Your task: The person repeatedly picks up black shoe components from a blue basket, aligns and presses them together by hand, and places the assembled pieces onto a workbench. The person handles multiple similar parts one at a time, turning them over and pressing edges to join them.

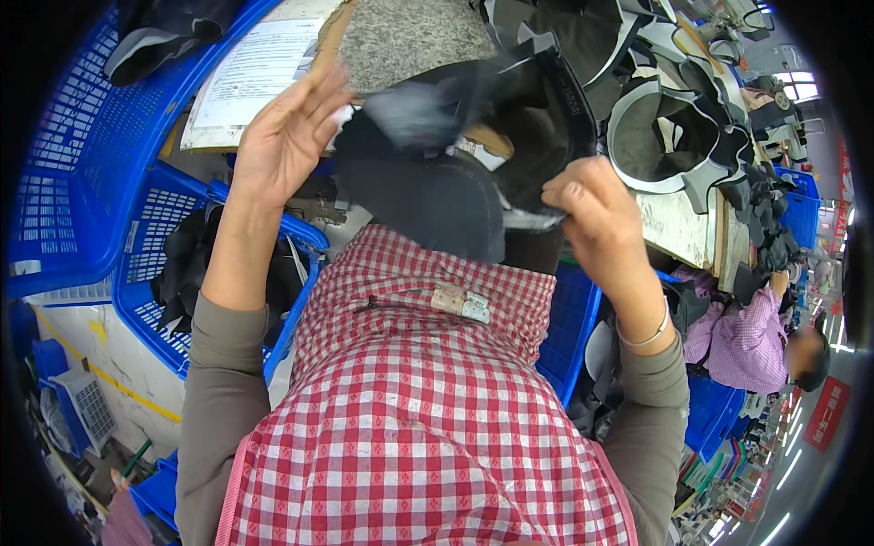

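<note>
A black shoe-upper-like piece (pixel 423 200) with a stitched edge hangs over my lap, partly smeared by motion. My right hand (pixel 596 209), fingers closed in a pinch, grips the pale lower edge of the black upper (pixel 546 118), which stands open at the table's near edge. Whether the two black parts are one piece I cannot tell. To the left my left hand (pixel 296 136) is raised with its palm showing and fingers stretched out. Its fingertips are beside the blurred black part, and a small white patch shows next to them.
More black uppers with grey edges (pixel 669 136) stand on the table (pixel 678 227) at the right. A printed sheet (pixel 259 68) lies at the back left. Blue baskets (pixel 82 237) flank me, some holding black pieces. At far right sits a co-worker in a checked pink top (pixel 746 346).
</note>
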The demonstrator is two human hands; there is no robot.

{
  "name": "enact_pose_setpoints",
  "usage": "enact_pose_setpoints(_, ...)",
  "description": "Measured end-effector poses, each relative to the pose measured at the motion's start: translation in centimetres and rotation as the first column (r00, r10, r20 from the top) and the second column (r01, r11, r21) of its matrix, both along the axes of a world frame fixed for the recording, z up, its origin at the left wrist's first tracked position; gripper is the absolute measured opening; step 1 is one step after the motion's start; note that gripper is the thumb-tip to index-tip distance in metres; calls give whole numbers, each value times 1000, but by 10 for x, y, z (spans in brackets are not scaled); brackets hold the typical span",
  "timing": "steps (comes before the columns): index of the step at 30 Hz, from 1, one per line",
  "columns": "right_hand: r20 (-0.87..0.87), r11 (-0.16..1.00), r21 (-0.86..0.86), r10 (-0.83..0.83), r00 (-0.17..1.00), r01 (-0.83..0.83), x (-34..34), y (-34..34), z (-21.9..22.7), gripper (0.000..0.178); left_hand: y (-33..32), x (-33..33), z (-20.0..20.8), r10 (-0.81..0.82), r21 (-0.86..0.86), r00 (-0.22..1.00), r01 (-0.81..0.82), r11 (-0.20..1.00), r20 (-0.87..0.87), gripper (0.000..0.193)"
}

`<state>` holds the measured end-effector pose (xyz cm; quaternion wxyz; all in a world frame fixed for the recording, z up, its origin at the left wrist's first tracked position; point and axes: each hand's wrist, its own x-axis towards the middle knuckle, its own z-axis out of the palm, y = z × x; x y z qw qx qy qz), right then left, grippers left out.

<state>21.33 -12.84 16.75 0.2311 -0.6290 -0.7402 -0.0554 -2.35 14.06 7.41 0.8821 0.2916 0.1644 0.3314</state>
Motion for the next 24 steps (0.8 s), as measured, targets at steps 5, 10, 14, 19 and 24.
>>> enact_pose_setpoints(5, -67, 996, -14, -89, 994, 88, 9, 11, 15, 32, -42, -3, 6, -51, 887, 993, 118, 446, -107, 98)
enact_pose_setpoints(10, -166, 991, -70, -120, 979, 110, 8, 18, 32, 25, -97, 13, 22, 422, 968, 906, 70, -242, 40, 75)
enact_pose_setpoints(14, -214, 979, -174, -142, 966, 105, 9, 26, 48, 25, -69, 20, 25, 298, 981, 955, 60, -184, -2, 54)
enact_pose_setpoints(19, -120, 985, -174, -15, 993, -6, 14, 26, 65, 31, -27, 21, 36, 162, 986, 983, 113, -121, -93, 47)
enact_pose_setpoints(24, -100, 985, -160, 48, 994, -63, 15, 32, 59, 23, -29, 49, 58, 102, 953, 990, 125, -276, -100, 28)
